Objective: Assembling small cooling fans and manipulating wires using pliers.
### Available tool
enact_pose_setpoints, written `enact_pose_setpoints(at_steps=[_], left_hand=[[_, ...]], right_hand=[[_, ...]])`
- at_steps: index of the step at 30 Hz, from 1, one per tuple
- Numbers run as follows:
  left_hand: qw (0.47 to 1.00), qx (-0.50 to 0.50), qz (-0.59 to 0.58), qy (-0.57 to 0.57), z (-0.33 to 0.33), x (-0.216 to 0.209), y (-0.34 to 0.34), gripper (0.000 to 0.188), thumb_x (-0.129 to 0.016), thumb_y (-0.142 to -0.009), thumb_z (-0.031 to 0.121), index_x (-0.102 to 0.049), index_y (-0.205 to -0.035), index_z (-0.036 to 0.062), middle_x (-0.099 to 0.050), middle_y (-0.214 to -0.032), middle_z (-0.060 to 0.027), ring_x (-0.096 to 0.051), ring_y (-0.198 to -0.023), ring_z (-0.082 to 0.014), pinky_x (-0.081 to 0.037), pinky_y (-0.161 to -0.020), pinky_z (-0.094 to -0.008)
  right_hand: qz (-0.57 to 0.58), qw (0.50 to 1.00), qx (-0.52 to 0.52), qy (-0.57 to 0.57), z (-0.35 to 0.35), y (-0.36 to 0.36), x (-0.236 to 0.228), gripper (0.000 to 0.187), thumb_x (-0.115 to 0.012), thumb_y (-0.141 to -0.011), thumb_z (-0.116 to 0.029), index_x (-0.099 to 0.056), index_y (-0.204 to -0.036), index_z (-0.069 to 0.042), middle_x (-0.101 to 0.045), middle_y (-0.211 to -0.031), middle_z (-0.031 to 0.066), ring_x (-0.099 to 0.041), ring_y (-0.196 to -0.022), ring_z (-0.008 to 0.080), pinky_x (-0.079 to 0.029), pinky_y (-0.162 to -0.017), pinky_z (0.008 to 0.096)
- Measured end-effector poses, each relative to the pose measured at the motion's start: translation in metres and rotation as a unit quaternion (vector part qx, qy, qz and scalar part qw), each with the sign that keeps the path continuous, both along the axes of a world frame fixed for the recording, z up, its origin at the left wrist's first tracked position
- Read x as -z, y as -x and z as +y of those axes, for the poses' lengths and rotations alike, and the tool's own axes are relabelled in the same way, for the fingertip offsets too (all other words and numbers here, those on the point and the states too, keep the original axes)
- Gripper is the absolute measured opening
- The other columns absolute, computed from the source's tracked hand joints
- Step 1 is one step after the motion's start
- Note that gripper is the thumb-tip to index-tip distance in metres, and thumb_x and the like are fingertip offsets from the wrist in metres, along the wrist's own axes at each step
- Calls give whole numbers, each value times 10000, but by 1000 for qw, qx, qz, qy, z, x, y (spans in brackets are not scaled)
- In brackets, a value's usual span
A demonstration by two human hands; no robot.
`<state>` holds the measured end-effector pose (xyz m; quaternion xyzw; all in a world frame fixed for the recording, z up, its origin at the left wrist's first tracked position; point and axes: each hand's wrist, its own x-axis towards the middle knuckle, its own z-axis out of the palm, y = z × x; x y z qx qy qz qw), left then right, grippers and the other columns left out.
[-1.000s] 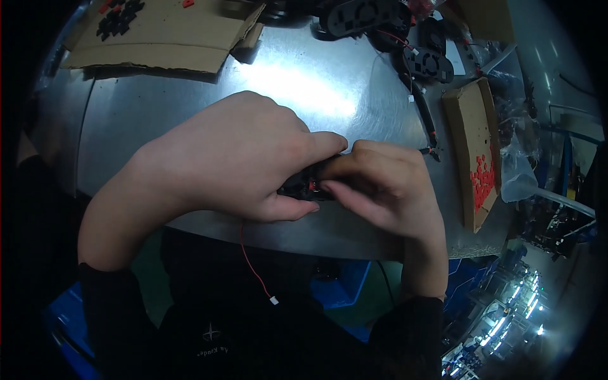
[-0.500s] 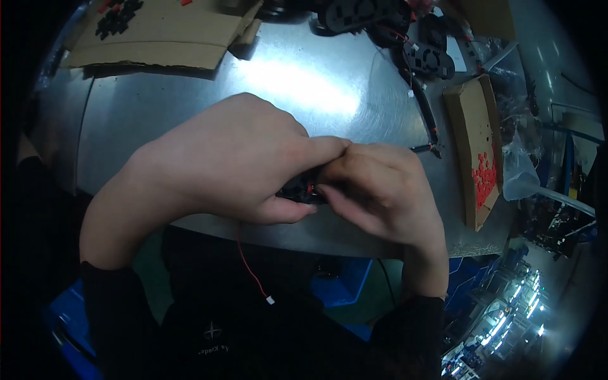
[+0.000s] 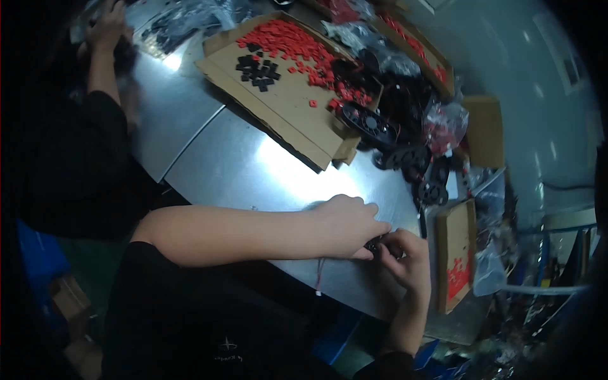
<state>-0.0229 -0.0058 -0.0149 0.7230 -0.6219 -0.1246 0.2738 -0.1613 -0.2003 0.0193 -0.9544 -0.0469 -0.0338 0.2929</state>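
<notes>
A small black plastic part (image 3: pixel 372 244) sits between my two hands, mostly covered by fingers. My left hand (image 3: pixel 345 225) is closed around it from the left, palm down. From the right, my right hand (image 3: pixel 410 256) pinches at the part's edge with thumb and curled fingers. A thin red wire (image 3: pixel 320 272) hangs below my left hand and ends in a white connector (image 3: pixel 318 292). Exactly what the right fingertips press on is hidden.
An opened cardboard tray (image 3: pixel 285 123) holds many red pieces (image 3: pixel 285 41) and some black pieces (image 3: pixel 256 71). Black plastic housings (image 3: pixel 370 123) pile up at its right. A narrow cardboard box (image 3: pixel 447 237) with red pieces lies right of my hands. A co-worker's hand (image 3: pixel 107 28) is at far left.
My view has swung left, bringing the whole cardboard tray and a co-worker's arm into sight. Both hands now appear lower and farther right, still together at the black part.
</notes>
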Motion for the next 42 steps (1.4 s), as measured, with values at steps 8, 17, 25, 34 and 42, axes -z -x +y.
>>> enact_pose_setpoints(at_steps=[8,17,25,34,42], left_hand=[[998,8,37,41,-3,13,-4,598,-819,-861,420,-567,-1277,72,-688,-1093,-167,-719,-998,-367,-587,-833,-472],[996,-19,71,57,-14,23,1,585,-833,-813,379,-591,-1254,82,-698,-1054,-150,-730,-957,-367,-590,-803,-490],[996,-20,60,57,-15,23,2,605,-814,-811,375,-609,-1306,94,-704,-1054,-128,-727,-984,-356,-592,-810,-493],[998,-23,56,22,-12,19,1,660,-800,-837,420,-583,-1375,104,-699,-1138,-136,-721,-1016,-354,-591,-854,-487],[999,-11,1,43,-6,16,-5,577,-805,-851,463,-584,-1217,75,-699,-1044,-139,-722,-960,-343,-588,-807,-460]], right_hand=[[17,998,31,48,12,-2,-6,104,-779,-834,-23,-696,-897,-17,-593,-702,82,-568,-589,156,-453,-571,294],[-42,996,-1,83,26,-92,-76,67,-698,-860,19,-718,-922,4,-671,-760,101,-719,-727,183,-550,-676,304],[-198,930,-243,193,106,-306,-25,213,-700,-897,-53,-722,-1105,-14,-697,-1024,151,-670,-999,378,-555,-848,448],[-149,916,-261,265,97,-316,-6,155,-741,-878,-171,-702,-956,-43,-682,-942,131,-645,-959,354,-532,-874,444],[-10,997,-6,81,-7,-116,-25,116,-718,-887,-45,-705,-1001,-36,-708,-981,70,-673,-840,172,-529,-740,303]])
